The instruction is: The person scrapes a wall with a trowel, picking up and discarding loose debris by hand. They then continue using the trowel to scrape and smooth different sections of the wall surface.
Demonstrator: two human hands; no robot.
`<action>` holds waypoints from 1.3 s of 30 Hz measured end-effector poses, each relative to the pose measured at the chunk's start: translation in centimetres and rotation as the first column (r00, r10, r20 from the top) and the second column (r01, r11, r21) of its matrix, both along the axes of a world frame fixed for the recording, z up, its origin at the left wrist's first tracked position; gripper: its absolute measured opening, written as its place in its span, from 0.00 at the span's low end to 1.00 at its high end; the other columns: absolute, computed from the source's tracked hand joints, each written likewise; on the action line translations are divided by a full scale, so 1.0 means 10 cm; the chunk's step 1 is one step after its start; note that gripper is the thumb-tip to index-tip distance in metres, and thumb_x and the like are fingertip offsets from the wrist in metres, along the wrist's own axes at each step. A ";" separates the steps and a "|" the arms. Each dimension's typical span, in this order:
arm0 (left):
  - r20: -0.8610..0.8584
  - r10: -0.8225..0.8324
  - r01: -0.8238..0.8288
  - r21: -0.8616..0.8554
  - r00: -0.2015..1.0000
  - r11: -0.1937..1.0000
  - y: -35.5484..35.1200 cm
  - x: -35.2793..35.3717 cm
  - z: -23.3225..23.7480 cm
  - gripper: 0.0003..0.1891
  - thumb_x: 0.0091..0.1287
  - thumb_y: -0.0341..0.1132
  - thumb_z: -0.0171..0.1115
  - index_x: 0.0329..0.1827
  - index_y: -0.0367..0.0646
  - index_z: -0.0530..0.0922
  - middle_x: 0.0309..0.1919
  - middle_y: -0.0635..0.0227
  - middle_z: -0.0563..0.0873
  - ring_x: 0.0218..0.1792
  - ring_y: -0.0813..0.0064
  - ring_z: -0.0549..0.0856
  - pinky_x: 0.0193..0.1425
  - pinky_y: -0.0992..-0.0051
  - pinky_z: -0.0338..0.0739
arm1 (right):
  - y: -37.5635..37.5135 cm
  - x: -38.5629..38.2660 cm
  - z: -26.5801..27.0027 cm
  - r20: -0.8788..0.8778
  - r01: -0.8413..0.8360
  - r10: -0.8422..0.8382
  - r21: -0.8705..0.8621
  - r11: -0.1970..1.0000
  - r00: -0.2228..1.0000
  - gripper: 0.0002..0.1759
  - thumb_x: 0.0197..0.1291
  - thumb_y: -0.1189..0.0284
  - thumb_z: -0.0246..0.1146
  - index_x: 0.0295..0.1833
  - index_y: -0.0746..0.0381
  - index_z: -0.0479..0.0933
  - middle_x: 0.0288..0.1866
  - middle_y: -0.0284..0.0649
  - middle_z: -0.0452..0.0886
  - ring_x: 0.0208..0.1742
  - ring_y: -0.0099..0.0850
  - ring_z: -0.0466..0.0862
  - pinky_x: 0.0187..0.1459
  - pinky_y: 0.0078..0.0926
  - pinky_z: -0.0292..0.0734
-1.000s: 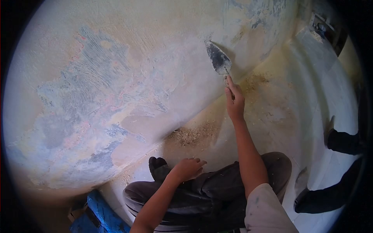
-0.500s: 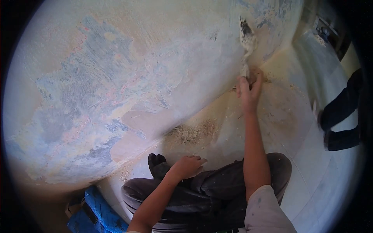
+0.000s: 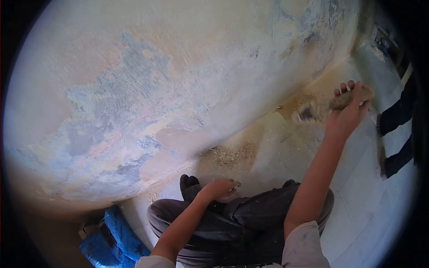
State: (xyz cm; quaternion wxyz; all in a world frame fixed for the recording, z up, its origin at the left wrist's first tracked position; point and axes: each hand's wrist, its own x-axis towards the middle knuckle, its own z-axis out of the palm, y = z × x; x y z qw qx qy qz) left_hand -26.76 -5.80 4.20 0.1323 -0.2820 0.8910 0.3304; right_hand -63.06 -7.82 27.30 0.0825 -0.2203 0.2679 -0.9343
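A trowel lies in my right hand, its plaster-caked blade smeared by motion and pointing left toward the wall's foot. My fingers and thumb close round its worn, dusty handle, above the floor. My left hand rests by my bent leg, beside a dark split-toe shoe. Its fingers reach loosely to the right, and no tool shows in them. Before me, the wall is patchy, with blue-grey, pink and cream layers and scrape marks.
Crumbs of scraped material are heaped on the tiled floor along the wall's base. A blue bag lies at the lower left. Another person's dark-clothed legs stand at the right edge.
My right hand has swung right and away from the wall, bringing the trowel down over the floor. The left hand stays by my leg; the view has shifted slightly.
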 end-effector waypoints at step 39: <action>-0.044 0.124 -0.112 0.205 0.991 0.972 -0.25 0.02 -0.19 0.20 0.79 0.41 0.52 0.70 0.47 0.75 0.61 0.52 0.82 0.61 0.48 0.82 0.66 0.55 0.76 | -1.02 0.42 0.45 -0.473 -0.415 0.228 -0.341 0.843 0.851 0.19 0.68 0.65 0.46 0.20 0.48 0.57 0.11 0.26 0.56 0.11 0.18 0.53 0.17 0.21 0.49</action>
